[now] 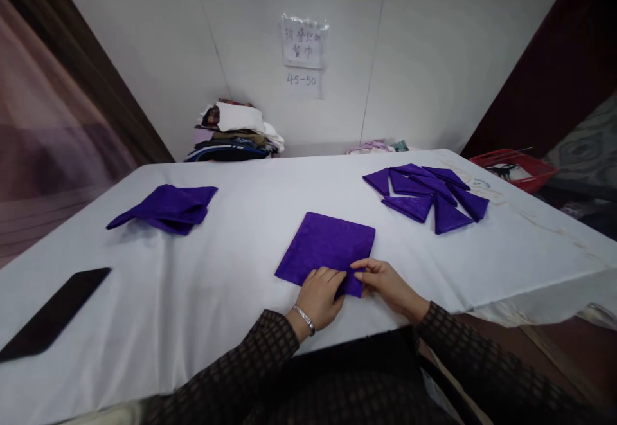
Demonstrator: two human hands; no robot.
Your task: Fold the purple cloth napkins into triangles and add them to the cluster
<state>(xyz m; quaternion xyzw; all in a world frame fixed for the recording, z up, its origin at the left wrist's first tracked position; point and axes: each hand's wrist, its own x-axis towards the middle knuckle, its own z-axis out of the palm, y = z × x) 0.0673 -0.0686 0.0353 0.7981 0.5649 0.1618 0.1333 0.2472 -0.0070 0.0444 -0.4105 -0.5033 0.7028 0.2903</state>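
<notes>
A purple cloth napkin (328,238), folded into a flat four-sided shape, lies on the white-covered table in front of me. My left hand (322,293), with a silver bracelet at the wrist, grips its near edge, fingers bent over the top and close together. At the near right corner, my right hand (380,283) pinches the fabric between thumb and fingers. Part of the near edge is hidden under both hands. Several purple napkins folded into triangles (453,217) lie overlapping at the right. Loosely folded purple napkins (161,208) are heaped on the left.
A dark flat slab (55,312) rests on the white tablecloth (231,232) at the left. Beyond the table's far edge is a stack of folded clothes (238,132). A red basket (518,168) stands past the right corner. Paper signs (303,52) hang on the wall.
</notes>
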